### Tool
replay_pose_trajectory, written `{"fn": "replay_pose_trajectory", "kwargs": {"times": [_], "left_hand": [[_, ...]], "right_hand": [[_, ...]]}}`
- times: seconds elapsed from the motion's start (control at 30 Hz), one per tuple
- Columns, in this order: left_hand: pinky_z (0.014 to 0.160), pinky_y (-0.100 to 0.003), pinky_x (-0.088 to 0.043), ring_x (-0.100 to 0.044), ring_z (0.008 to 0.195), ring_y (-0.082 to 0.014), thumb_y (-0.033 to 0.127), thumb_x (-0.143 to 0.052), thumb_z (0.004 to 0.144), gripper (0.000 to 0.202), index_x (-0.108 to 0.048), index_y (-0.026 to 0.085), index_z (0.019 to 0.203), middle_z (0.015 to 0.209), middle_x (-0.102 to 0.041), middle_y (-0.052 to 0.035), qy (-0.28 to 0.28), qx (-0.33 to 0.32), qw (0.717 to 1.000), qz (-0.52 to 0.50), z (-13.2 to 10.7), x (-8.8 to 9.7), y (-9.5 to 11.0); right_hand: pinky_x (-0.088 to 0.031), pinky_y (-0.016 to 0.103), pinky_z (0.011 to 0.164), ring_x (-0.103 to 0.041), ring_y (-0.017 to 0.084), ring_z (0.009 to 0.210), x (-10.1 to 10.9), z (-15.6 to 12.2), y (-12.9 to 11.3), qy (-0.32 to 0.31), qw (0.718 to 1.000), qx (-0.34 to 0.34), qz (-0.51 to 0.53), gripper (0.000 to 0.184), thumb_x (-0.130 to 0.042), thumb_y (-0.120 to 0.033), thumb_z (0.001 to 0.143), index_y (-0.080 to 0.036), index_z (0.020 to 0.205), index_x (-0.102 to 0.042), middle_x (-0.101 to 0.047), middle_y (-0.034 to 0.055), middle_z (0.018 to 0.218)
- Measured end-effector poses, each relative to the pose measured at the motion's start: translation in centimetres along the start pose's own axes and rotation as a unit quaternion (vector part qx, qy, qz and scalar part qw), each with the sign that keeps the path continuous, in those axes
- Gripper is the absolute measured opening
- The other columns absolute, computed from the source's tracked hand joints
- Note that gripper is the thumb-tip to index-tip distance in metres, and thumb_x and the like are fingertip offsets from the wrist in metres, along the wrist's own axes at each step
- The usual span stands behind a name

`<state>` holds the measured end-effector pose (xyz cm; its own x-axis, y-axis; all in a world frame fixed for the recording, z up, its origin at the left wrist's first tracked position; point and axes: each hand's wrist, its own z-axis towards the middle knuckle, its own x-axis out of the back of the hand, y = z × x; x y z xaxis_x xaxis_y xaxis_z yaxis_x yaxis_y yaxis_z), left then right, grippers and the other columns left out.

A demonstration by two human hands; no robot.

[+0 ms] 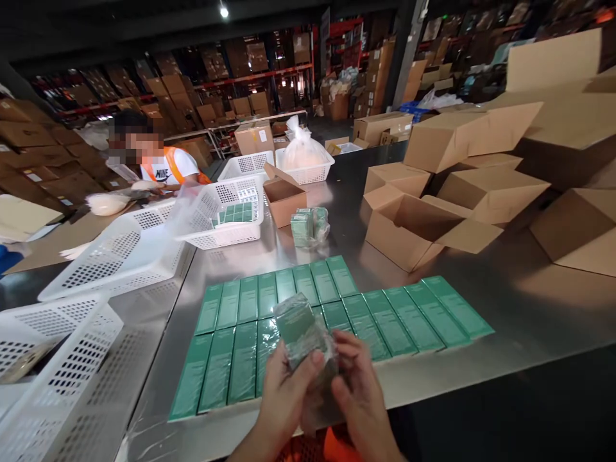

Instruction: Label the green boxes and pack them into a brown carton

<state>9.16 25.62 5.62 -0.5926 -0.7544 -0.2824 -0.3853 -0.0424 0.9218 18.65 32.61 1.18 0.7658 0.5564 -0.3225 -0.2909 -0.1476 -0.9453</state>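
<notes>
Green film-wrapped pack [296,323] was over the box rows [353,314], gripped by the left hand [285,388], the nearer one; long axis slanted away toward the rows' far-left side; right hand [357,378] half-curled alongside; couldn't tell if it gripped.

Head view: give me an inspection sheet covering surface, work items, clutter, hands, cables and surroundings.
Surface: shiny metal tabletop.
Work items: green boxes laid side by side in two adjoining rows; one plastic-wrapped green pack held above them.
Clutter: open cardboard cartons at picture right; white perforated baskets at picture left.
Hands: left hand grips the pack; right hand is at its wrap, grip unclear.
Cables: nothing seen.
Surroundings: co-worker beyond the baskets; loaded shelving behind.
</notes>
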Motion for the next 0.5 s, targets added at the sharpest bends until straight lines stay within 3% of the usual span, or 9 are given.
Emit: {"fn": "replay_pose_trajectory", "kwargs": {"times": [0.1,0.2,0.23,0.3,0.37,0.43,0.5], "left_hand": [[0.064,-0.023,-0.049,-0.061,0.070,-0.0162,0.045,-0.084,0.066,0.048,-0.068,0.013,0.098,0.081,-0.070,-0.0076,-0.095,0.022,0.994,0.043,-0.5,0.1,0.0],[0.056,-0.021,-0.041,-0.053,0.060,-0.0123,0.044,-0.085,0.063,0.046,-0.069,0.013,0.094,0.071,-0.065,-0.0041,-0.197,0.055,0.977,0.065,-1.4,-0.5,-0.7],[0.057,-0.022,-0.041,-0.053,0.061,-0.0129,0.044,-0.084,0.064,0.045,-0.070,0.013,0.093,0.071,-0.064,-0.0045,-0.214,0.059,0.972,0.077,-1.7,-0.7,-1.1],[0.062,-0.025,-0.043,-0.055,0.065,-0.0158,0.047,-0.080,0.067,0.039,-0.072,0.014,0.086,0.072,-0.066,-0.0059,-0.230,0.051,0.966,0.108,-2.0,-0.8,-1.8],[0.065,-0.027,-0.043,-0.055,0.066,-0.0173,0.049,-0.077,0.069,0.034,-0.072,0.015,0.070,0.067,-0.064,-0.0051,-0.249,0.022,0.958,0.140,-2.1,-0.4,-2.4],[0.064,-0.026,-0.043,-0.055,0.065,-0.0177,0.049,-0.078,0.066,0.036,-0.066,0.017,0.055,0.063,-0.061,-0.0037,-0.259,-0.024,0.950,0.173,-2.3,0.4,-2.7],[0.063,-0.026,-0.044,-0.058,0.067,-0.0188,0.045,-0.078,0.064,0.029,-0.066,0.019,0.056,0.067,-0.063,-0.0034,-0.209,-0.020,0.956,0.204,-2.9,1.6,-2.9]], "right_hand": [[-0.042,0.041,0.102,-0.047,0.029,0.124,2.8,1.5,-3.0,-0.047,0.989,0.061,-0.127,0.059,-0.066,-0.060,0.082,-0.028,0.130,-0.054,-0.045,0.0098,0.142],[-0.051,0.036,0.084,-0.060,0.025,0.098,3.7,2.7,-6.6,-0.180,0.976,-0.015,-0.124,0.054,-0.070,-0.055,0.081,-0.027,0.125,-0.061,-0.062,0.0085,0.116],[-0.052,0.032,0.074,-0.062,0.022,0.088,3.7,3.3,-7.7,-0.195,0.975,-0.039,-0.102,0.047,-0.071,-0.053,0.081,-0.027,0.120,-0.064,-0.065,0.0066,0.106],[-0.051,0.027,0.065,-0.063,0.018,0.078,3.8,5.5,-9.5,-0.145,0.987,-0.041,-0.048,0.043,-0.070,-0.053,0.082,-0.027,0.116,-0.065,-0.067,0.0038,0.095],[-0.052,0.026,0.066,-0.063,0.018,0.080,4.2,9.2,-10.7,-0.041,0.999,0.006,-0.033,0.051,-0.069,-0.059,0.080,-0.028,0.121,-0.062,-0.067,0.0032,0.099],[-0.052,0.025,0.065,-0.063,0.018,0.081,4.8,14.0,-11.0,0.033,0.995,0.042,-0.086,0.063,-0.070,-0.062,0.077,-0.027,0.128,-0.055,-0.066,0.0035,0.103],[-0.053,0.027,0.062,-0.063,0.017,0.079,5.5,18.9,-10.2,0.040,0.976,0.012,-0.211,0.066,-0.064,-0.061,0.081,-0.027,0.134,-0.043,-0.065,0.0038,0.106]]}}
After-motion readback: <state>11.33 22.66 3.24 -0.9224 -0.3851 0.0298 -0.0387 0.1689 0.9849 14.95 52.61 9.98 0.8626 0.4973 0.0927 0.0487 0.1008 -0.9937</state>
